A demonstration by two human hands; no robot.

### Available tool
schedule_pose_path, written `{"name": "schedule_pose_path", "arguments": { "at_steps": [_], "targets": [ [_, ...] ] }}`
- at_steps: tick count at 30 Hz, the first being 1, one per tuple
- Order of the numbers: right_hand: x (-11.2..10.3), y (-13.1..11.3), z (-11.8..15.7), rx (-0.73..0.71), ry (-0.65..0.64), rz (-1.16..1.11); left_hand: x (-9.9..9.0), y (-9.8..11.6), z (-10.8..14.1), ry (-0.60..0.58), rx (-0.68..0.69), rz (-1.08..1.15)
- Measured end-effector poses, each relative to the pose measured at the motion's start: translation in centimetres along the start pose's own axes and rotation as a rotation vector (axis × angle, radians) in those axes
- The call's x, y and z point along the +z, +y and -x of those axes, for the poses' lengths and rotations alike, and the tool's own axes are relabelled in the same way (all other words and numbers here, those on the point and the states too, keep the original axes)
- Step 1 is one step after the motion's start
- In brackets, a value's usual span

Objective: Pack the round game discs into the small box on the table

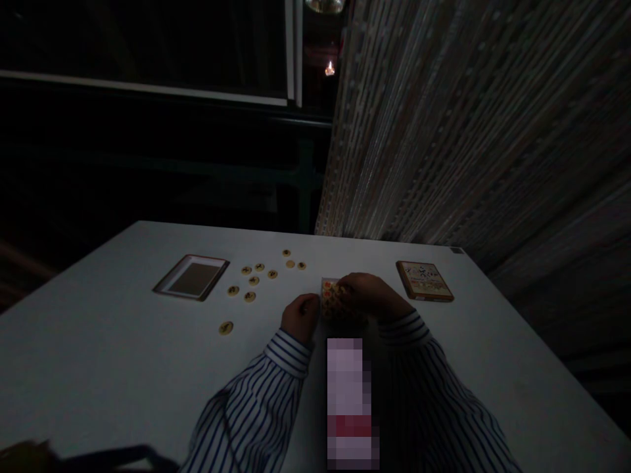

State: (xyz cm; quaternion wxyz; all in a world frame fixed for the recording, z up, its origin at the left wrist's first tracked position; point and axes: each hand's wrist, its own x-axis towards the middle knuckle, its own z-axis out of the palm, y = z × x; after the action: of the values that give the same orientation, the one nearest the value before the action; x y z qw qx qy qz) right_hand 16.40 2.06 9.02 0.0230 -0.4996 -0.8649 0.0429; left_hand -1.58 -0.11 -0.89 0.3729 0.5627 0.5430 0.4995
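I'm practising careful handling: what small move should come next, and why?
Perhaps the left hand should steady the open box: it is close beside the box's left edge, and the right hand, over the xiangqi pieces inside, might shift it.

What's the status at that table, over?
Right hand at clustered pieces; left hand close beside them. Loose pieces scattered leftward, clear of both hands.

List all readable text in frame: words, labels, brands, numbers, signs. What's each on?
None can be quoted with confidence.
Flat box at right: several printed characters on its face, too blurred to read.
Loose round pieces: dark marks on most, too small to read.
Packed pieces by the right hand: red and dark marks, too small and partly covered.
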Motion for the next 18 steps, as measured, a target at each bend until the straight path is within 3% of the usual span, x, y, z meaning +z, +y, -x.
{"name": "schedule_pose_path", "arguments": {
  "at_steps": [7,18],
  "targets": [
    [1.5,0.5,-0.3,0.004,-0.150,0.048,0.2,0.0,0.3,-0.040,-0.006,-0.078],
    [2.1,0.4,-0.5,-0.041,-0.116,-0.010,0.2,0.5,0.5,-0.016,0.004,-0.105]
  ]
}}
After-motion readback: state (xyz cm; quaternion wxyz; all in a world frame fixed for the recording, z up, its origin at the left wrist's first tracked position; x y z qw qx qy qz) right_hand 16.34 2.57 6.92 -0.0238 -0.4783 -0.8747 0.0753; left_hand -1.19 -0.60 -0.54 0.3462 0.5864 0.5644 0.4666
